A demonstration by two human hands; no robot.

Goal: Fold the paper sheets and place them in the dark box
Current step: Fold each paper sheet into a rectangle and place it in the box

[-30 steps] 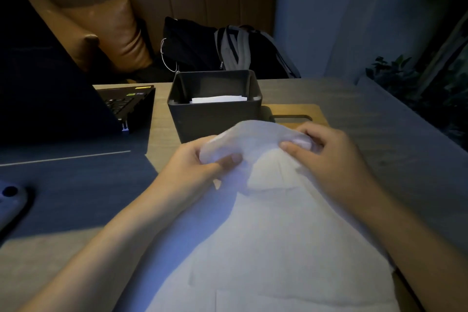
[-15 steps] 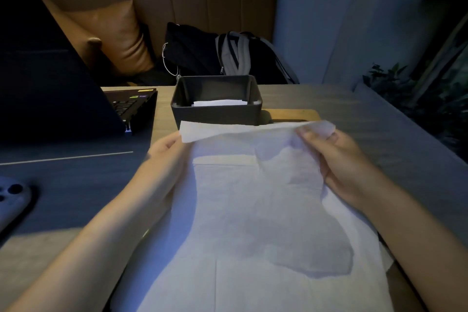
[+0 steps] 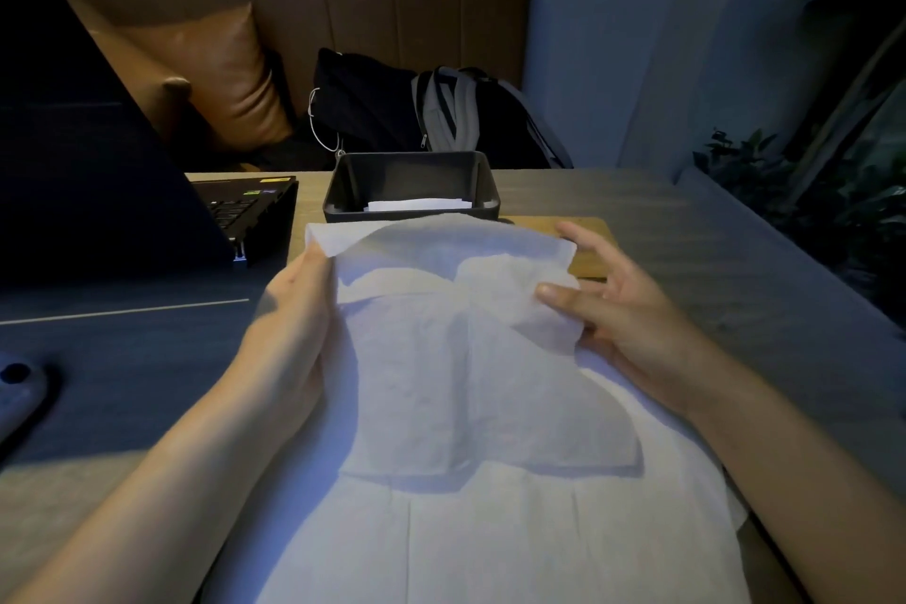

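Observation:
A large white paper sheet (image 3: 441, 358) hangs lifted above more white sheets (image 3: 490, 540) that lie on the table in front of me. My left hand (image 3: 294, 324) pinches the sheet's far left corner. My right hand (image 3: 622, 304) holds its right side with the thumb on top, the other fingers spread behind it. The sheet's top edge curls over toward me. Just beyond it stands the dark box (image 3: 412, 184), with a folded white sheet (image 3: 416, 204) inside.
An open laptop (image 3: 122, 191) takes up the left side of the table. A wooden board (image 3: 583, 235) lies right of the box. A pale device (image 3: 19, 392) sits at the left edge. Behind the table are a brown sofa, a cushion and a backpack (image 3: 441, 118).
The bunched sheet was spread wide between both hands, then drawn back toward me. Its top edge now sags and curls forward, and my right hand has shifted lower on the right side.

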